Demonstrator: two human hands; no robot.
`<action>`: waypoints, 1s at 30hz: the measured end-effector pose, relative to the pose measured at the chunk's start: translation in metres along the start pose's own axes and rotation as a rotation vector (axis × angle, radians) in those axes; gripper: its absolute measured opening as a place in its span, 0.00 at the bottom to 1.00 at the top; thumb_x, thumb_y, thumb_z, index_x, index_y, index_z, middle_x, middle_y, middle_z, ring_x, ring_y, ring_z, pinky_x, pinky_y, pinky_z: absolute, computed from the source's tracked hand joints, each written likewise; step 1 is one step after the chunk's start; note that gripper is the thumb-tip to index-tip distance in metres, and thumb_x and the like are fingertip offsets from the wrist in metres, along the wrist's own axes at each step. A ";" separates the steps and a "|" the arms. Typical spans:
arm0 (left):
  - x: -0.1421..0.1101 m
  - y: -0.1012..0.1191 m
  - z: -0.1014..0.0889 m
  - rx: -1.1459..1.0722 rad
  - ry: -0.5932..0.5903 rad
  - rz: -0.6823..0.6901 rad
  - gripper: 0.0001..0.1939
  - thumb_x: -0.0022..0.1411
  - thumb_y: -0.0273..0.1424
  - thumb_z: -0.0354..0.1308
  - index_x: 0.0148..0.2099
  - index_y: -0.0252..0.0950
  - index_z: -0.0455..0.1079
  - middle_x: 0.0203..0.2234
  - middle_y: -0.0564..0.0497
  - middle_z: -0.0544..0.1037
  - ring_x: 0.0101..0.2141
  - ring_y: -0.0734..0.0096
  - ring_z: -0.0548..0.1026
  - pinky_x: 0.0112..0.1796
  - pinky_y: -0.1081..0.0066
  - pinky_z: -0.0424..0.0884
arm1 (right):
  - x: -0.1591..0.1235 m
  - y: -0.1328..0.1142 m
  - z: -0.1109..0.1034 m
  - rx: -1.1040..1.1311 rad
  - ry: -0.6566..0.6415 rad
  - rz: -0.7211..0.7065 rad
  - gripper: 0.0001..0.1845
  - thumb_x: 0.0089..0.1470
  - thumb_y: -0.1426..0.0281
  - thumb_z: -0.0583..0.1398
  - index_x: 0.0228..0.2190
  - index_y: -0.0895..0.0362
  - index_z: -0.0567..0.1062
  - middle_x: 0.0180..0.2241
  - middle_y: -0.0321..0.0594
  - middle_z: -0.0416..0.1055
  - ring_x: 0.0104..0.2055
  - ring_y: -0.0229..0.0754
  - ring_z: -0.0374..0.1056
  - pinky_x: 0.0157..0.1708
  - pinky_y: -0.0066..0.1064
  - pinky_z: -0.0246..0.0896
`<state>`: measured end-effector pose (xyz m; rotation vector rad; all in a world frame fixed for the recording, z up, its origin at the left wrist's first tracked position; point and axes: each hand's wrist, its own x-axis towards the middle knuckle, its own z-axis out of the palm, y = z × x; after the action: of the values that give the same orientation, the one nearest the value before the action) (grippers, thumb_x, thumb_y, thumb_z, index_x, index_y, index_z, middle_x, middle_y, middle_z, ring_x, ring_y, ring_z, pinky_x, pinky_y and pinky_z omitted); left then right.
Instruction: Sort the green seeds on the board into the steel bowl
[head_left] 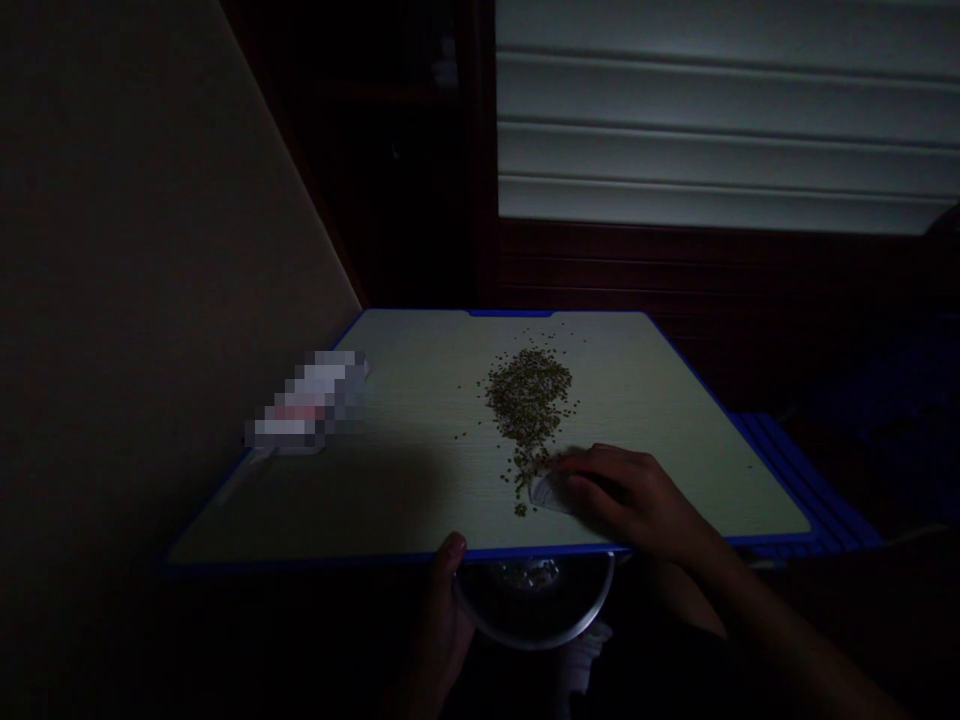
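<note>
A heap of small greenish-brown beans or grains (529, 390) lies on the pale, blue-edged table (405, 400), with loose ones scattered around it and a thin trail toward the near edge. My right hand (626, 490) is closed on a flat whitish scraper-like piece (551, 493), its edge touching the trail. Below the near edge sits a metal bowl (536, 610) with some bits inside. My left hand (448, 610) grips the bowl's left side, its thumb at the table edge; its other fingers are mostly hidden.
A whitish packet (307, 405), blurred out, lies at the table's left edge beside the wall (187, 200). Behind stands dark wood with a pale slatted panel (720, 110). A blue striped cloth (802, 490) is past the right edge. The room is dim.
</note>
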<state>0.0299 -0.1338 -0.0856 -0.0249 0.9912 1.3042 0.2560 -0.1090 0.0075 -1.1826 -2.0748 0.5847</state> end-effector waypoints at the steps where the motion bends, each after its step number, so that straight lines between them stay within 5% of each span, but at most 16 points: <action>1: -0.001 0.000 0.000 -0.002 -0.006 -0.010 0.28 0.63 0.28 0.55 0.65 0.33 0.60 0.43 0.44 0.82 0.51 0.56 0.75 0.57 0.56 0.63 | 0.000 0.000 0.000 0.005 -0.010 0.002 0.16 0.62 0.70 0.56 0.50 0.50 0.75 0.41 0.39 0.78 0.41 0.42 0.73 0.42 0.36 0.68; 13: 0.002 0.000 -0.005 0.008 -0.041 -0.084 0.25 0.61 0.32 0.58 0.59 0.29 0.68 0.43 0.41 0.82 0.52 0.53 0.74 0.57 0.56 0.63 | 0.002 -0.002 0.000 0.097 -0.163 -0.119 0.14 0.63 0.70 0.57 0.50 0.51 0.75 0.47 0.39 0.77 0.49 0.41 0.72 0.49 0.37 0.67; 30: 0.005 -0.002 -0.010 0.027 -0.035 -0.093 0.23 0.60 0.32 0.58 0.57 0.31 0.71 0.41 0.42 0.83 0.51 0.52 0.75 0.57 0.54 0.62 | 0.001 -0.003 -0.002 0.157 -0.200 -0.126 0.14 0.63 0.71 0.57 0.49 0.52 0.75 0.47 0.41 0.77 0.48 0.41 0.73 0.48 0.35 0.67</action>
<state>0.0257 -0.1358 -0.0956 -0.0272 0.9667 1.2030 0.2551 -0.1094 0.0113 -0.9293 -2.2045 0.8175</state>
